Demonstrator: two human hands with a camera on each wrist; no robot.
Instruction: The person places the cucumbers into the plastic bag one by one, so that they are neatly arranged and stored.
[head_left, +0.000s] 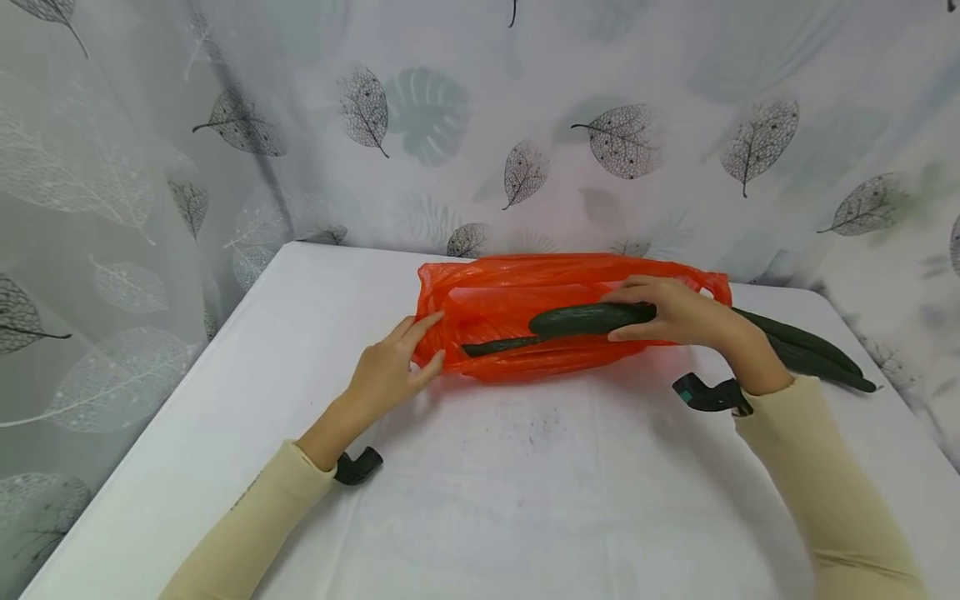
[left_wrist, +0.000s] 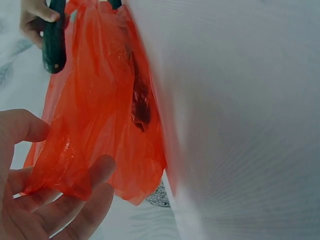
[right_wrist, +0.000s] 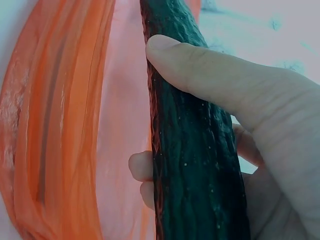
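My right hand (head_left: 671, 310) grips a dark green cucumber (head_left: 588, 319) above the mouth of a red-orange plastic bag (head_left: 517, 367). In the right wrist view the thumb lies across the bumpy cucumber (right_wrist: 195, 150), with fingertips showing on its far side. Another cucumber (head_left: 501, 346) lies inside the bag, showing darkly through the thin plastic (left_wrist: 141, 102) in the left wrist view. At the bag's left end, my left hand (head_left: 390, 371) touches the plastic with thumb and fingers spread apart; the bag's crumpled corner lies between them.
More cucumbers (head_left: 813, 350) lie on the white table (head_left: 525, 500) right of the bag, partly hidden by the right hand and wrist. A leaf-patterned curtain (head_left: 480, 125) hangs behind and beside the table. Dark wrist mounts (head_left: 358, 467) show near both cuffs.
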